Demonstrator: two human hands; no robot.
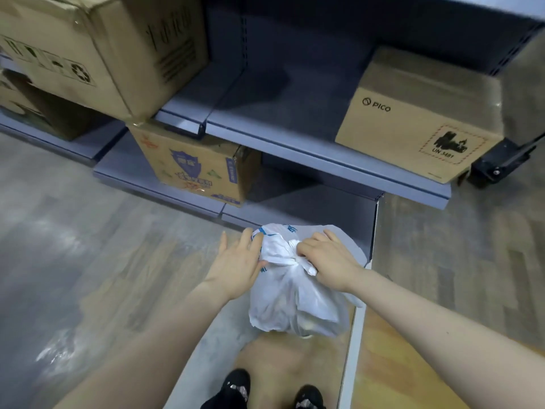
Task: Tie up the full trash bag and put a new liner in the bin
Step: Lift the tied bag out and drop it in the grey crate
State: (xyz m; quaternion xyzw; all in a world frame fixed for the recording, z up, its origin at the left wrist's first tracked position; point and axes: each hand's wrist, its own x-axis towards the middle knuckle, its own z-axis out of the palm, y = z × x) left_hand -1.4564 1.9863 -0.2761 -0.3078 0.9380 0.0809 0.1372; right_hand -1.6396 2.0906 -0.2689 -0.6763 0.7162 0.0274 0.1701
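Observation:
A full white plastic trash bag (295,302) with blue print stands on the floor in front of me, its top gathered into a knot. My right hand (327,261) is closed around the knotted neck of the bag. My left hand (239,261) lies flat against the bag's left side, fingers spread and touching the loose flap with the blue print. No bin and no fresh liner are in view.
Grey metal shelving (295,143) runs across the back, low to the floor. Cardboard boxes sit on it: a large one (88,48) at upper left, a printed one (191,166) below it, a PICO box (413,119) at right. My black shoes (236,388) show at the bottom.

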